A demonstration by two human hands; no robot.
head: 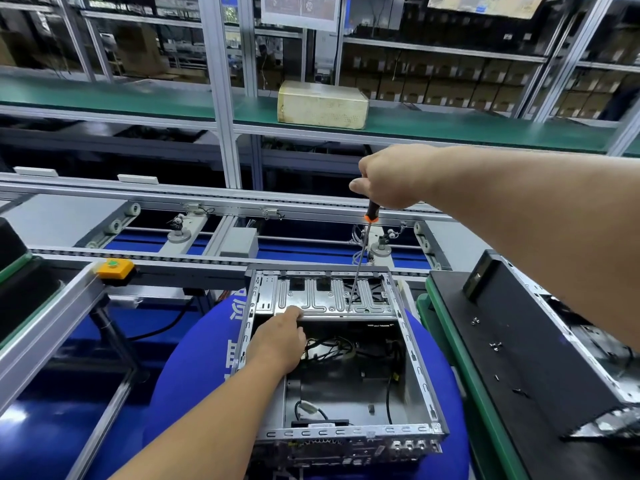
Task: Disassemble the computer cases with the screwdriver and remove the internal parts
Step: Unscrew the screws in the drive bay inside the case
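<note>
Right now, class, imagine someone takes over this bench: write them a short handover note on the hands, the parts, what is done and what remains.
Right hand grips the screwdriver, tip on the drive bracket of the open computer case.
Left hand steadies the bracket's near edge.
Done: cover off; loose screws lie on the black case at right.
Left: free the bracket, pull the cables.

An open silver computer case [341, 362] lies flat at 6 o'clock, loose black cables inside, while a black-and-orange-handled screwdriver [360, 258] stands nearly upright, tip on its ribbed metal bracket [329, 299] at 12 o'clock.
</note>
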